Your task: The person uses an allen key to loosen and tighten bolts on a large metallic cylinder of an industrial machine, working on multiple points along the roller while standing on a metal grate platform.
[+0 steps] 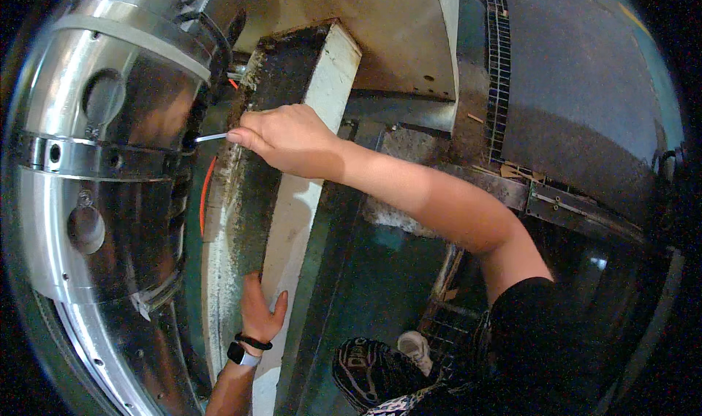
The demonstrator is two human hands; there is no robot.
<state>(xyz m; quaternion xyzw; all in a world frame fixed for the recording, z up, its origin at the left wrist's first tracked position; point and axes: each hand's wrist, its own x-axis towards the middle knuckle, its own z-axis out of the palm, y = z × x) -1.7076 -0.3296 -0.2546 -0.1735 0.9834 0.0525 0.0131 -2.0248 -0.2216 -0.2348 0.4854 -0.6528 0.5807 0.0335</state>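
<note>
My right hand [292, 140] is closed round a thin metal rod [212, 137], its thumb pressed along it. The rod's far end points at the dark side of a metal ring [95, 158] on a large shiny cylinder [88, 123]; whether it sits in a hole there I cannot tell. My left hand [263, 310] lies lower down against a grimy white beam [296, 218], thumb spread away from the fingers and nothing visible in it. A watch [241, 354] and a dark band are on that wrist.
The cylinder fills the left side, with round recesses and small holes. An orange cable [206, 197] runs between it and the beam. A pale panel [402, 43] stands behind. On the right are a black cable chain [499, 65] and a grey plate [578, 72]; a shoe [415, 350] shows below.
</note>
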